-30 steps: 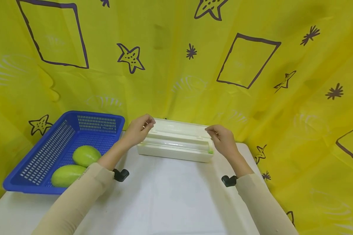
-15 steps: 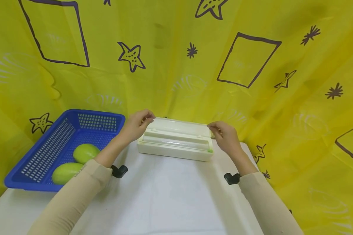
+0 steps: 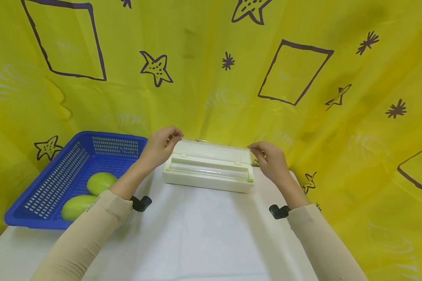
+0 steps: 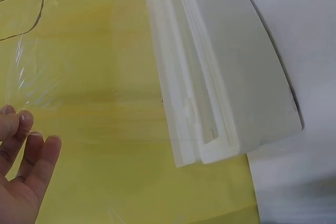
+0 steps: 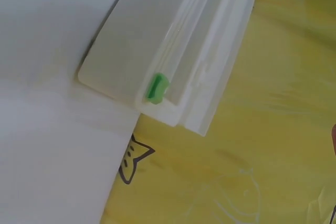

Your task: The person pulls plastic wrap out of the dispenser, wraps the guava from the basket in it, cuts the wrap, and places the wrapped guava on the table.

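Note:
A cream-coloured plastic wrap dispenser [image 3: 207, 182] lies lengthwise at the far side of the table, its lid [image 3: 214, 151] tipped back. Inside shows a shiny roll of wrap [image 3: 205, 170]; a green slider [image 5: 157, 88] sits at its right end. My left hand [image 3: 160, 147] is above the dispenser's left end, thumb and fingers pinching clear plastic wrap [image 4: 22, 72], which wrinkles at the fingertips in the left wrist view. Above the right end, my right hand [image 3: 272, 159] pinches the wrap's other side. Only a sliver of that hand enters the right wrist view.
A blue basket [image 3: 28, 199] with two green mangoes [image 3: 78, 207] stands on the left, partly behind my left forearm. A yellow patterned curtain [image 3: 193, 78] hangs right behind the white table [image 3: 211, 230].
Both hands have moved up and away from me, over the tipped-back lid, and a little farther apart. The dispenser and basket stay in place.

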`<state>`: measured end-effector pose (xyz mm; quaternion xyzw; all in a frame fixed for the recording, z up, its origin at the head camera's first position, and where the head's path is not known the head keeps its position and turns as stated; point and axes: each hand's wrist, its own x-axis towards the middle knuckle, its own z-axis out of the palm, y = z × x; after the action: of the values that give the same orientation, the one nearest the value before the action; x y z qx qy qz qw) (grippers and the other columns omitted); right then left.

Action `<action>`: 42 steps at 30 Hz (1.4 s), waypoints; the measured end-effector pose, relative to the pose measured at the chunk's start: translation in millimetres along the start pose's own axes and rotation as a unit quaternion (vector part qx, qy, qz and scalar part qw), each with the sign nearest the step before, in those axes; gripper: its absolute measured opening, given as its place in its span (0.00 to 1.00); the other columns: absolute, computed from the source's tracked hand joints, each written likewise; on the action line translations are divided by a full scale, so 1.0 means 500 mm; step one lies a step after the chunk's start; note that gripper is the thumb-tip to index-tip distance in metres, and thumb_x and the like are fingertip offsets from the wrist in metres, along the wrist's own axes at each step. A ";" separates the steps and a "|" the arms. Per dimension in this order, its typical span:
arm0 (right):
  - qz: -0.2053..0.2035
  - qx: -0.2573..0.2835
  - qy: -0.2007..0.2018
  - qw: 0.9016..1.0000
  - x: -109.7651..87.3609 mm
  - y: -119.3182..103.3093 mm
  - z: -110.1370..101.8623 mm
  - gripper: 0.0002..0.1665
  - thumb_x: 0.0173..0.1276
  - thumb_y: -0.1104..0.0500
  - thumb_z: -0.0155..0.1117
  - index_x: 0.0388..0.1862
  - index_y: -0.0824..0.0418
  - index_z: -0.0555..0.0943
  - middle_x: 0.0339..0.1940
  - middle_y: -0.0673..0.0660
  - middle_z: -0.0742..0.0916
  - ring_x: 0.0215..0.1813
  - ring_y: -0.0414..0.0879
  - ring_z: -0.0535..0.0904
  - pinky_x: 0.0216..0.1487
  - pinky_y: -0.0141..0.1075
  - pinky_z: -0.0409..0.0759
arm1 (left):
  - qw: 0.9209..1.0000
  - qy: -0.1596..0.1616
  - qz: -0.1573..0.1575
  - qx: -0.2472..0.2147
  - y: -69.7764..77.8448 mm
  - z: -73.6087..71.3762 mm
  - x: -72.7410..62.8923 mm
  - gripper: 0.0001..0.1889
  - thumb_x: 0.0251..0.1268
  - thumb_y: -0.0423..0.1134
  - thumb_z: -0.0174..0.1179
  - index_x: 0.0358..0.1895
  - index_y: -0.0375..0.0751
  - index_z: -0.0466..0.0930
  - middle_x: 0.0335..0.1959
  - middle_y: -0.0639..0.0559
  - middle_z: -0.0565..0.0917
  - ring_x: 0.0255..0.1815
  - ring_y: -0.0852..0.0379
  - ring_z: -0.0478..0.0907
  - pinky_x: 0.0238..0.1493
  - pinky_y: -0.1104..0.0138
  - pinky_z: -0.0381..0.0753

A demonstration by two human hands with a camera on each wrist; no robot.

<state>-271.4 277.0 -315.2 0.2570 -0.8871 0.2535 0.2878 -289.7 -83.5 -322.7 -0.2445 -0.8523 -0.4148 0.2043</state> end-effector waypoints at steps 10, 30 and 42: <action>-0.010 -0.006 0.006 1.000 0.012 -0.017 -0.022 0.05 0.69 0.67 0.65 0.40 0.65 0.86 0.38 0.59 0.89 0.40 0.52 0.85 0.39 0.46 0.85 | 0.999 0.026 0.032 0.002 0.011 -0.012 0.005 0.07 0.75 0.33 0.56 0.46 0.37 0.82 0.41 0.46 0.86 0.40 0.52 0.80 0.40 0.59 0.81; -0.017 -0.007 0.021 1.000 0.038 -0.033 -0.058 0.05 0.70 0.66 0.64 0.41 0.64 0.86 0.38 0.58 0.90 0.40 0.49 0.85 0.38 0.43 0.86 | 0.998 0.046 0.052 0.006 0.044 -0.047 0.027 0.06 0.72 0.32 0.59 0.45 0.37 0.84 0.40 0.47 0.88 0.38 0.53 0.83 0.38 0.61 0.83; -0.030 -0.006 0.033 0.999 0.048 -0.050 -0.080 0.05 0.69 0.66 0.65 0.41 0.64 0.86 0.38 0.57 0.89 0.39 0.48 0.85 0.43 0.18 0.75 | 0.997 0.055 0.050 -0.009 0.066 -0.063 0.032 0.06 0.73 0.32 0.58 0.45 0.36 0.84 0.40 0.47 0.87 0.40 0.54 0.83 0.41 0.61 0.85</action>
<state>-258.0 275.1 -263.8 0.2727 -0.8706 0.2478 0.3260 -278.4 -87.6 -275.9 -0.2654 -0.8228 -0.4248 0.2687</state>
